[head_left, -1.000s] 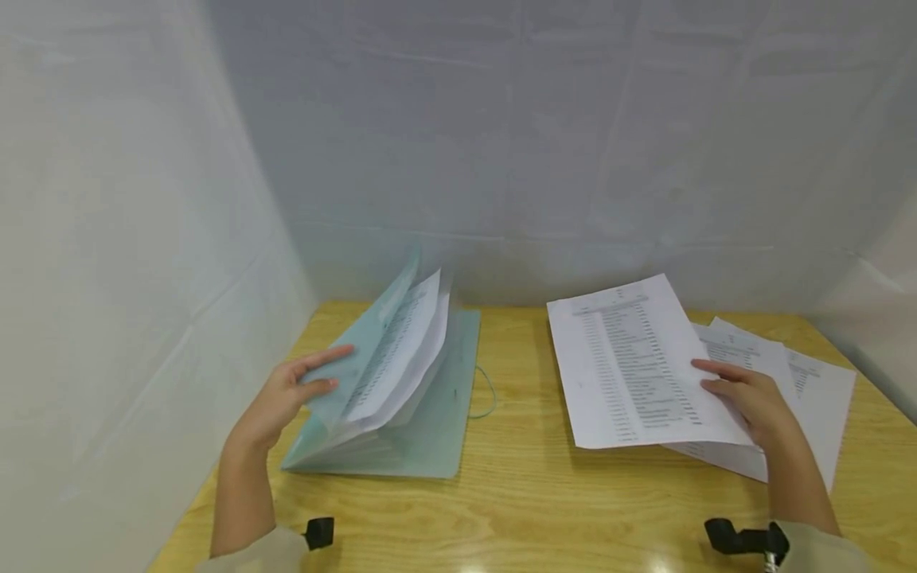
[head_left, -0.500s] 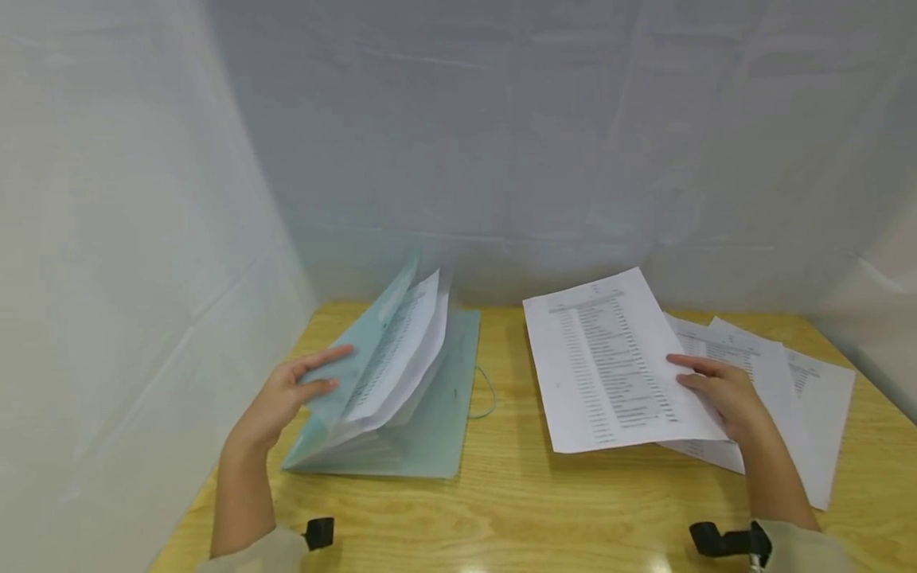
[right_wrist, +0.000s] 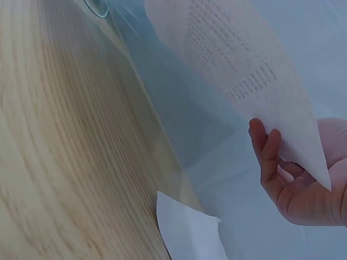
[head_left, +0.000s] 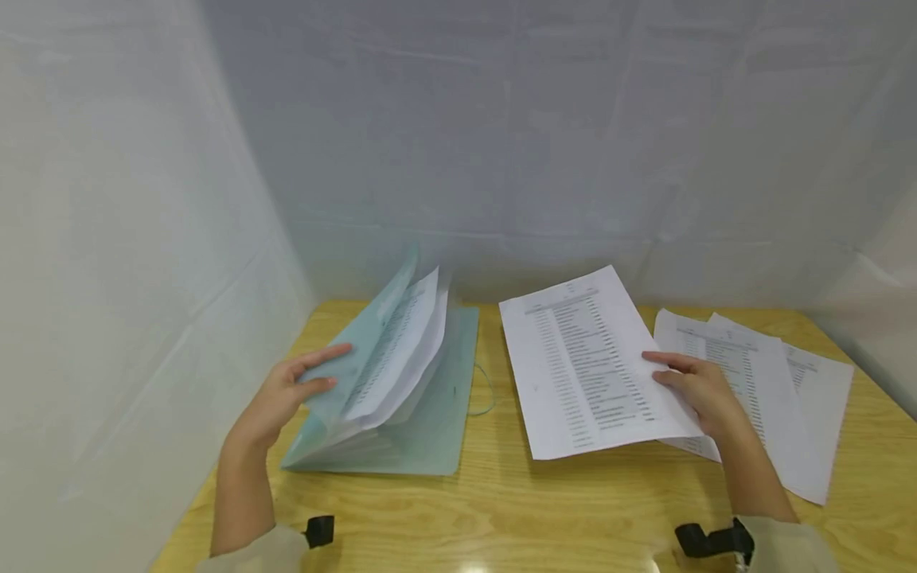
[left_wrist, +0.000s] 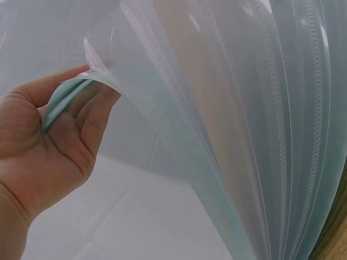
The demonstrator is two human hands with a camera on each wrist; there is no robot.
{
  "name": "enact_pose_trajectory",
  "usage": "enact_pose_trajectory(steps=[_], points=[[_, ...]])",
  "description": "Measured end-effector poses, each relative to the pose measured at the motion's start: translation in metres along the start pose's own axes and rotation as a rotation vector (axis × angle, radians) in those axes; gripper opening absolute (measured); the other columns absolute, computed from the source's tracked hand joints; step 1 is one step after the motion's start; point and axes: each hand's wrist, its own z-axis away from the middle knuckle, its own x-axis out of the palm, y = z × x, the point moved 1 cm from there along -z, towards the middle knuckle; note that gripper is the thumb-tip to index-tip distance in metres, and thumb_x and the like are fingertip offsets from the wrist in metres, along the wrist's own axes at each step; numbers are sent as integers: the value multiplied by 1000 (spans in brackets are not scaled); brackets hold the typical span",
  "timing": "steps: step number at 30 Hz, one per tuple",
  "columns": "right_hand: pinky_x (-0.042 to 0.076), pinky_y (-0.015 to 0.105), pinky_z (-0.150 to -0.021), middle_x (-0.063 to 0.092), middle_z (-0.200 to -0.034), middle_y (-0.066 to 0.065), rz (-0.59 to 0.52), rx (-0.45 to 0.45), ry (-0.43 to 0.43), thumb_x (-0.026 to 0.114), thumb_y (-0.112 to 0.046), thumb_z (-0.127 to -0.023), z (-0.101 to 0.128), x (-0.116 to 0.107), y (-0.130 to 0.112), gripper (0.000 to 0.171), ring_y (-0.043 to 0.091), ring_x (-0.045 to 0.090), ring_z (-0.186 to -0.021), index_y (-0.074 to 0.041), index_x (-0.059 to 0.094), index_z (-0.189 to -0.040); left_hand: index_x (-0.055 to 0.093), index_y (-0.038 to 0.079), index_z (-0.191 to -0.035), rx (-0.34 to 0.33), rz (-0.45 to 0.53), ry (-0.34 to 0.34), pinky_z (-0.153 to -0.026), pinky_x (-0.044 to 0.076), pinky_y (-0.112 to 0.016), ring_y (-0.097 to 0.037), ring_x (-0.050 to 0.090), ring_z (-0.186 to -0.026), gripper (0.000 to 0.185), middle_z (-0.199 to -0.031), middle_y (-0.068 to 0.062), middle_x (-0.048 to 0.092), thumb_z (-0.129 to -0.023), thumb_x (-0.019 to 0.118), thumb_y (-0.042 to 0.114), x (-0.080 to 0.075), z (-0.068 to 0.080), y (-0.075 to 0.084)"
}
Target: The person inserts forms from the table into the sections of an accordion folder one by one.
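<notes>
A pale green expanding folder (head_left: 423, 414) lies on the wooden table (head_left: 501, 509) at the left, its front flaps raised. My left hand (head_left: 286, 394) grips the raised flaps (left_wrist: 162, 119), thumb on one side and fingers on the other, and holds the pockets open. Printed pages (head_left: 401, 342) stand inside it. My right hand (head_left: 698, 390) pinches a printed sheet (head_left: 583, 362) by its right edge and holds it above the table between the folder and the loose pages. The sheet (right_wrist: 244, 70) also shows in the right wrist view above my fingers (right_wrist: 265, 151).
Two more printed sheets (head_left: 774, 390) lie overlapped on the table at the right. A thin green elastic loop (head_left: 487, 390) sticks out from the folder's right edge. White fabric walls (head_left: 143, 239) close in the table on the left, back and right.
My right hand has carried the printed sheet leftward, off the loose pages and closer to the folder. The left hand and folder have not moved.
</notes>
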Motion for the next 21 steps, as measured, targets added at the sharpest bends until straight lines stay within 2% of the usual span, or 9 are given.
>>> enact_pose_trajectory(steps=[13, 21], points=[[51, 30, -62, 37, -136, 26, -7, -12, -40, 54, -14, -92, -2, 22, -10, 43, 17, 59, -78, 0, 48, -132, 46, -2, -133, 21, 0, -2, -101, 12, -59, -30, 15, -134, 43, -140, -15, 37, -92, 55, 7, 1, -1, -1], [51, 31, -62, 43, -130, 25, -5, -8, -38, 54, -13, -92, -4, 35, -21, 41, 20, 59, -78, -3, 51, -131, 46, -1, -133, 23, -11, -9, -100, 12, -61, -31, 15, -134, 43, -141, -15, 36, -92, 55, 8, -1, 1, -1]])
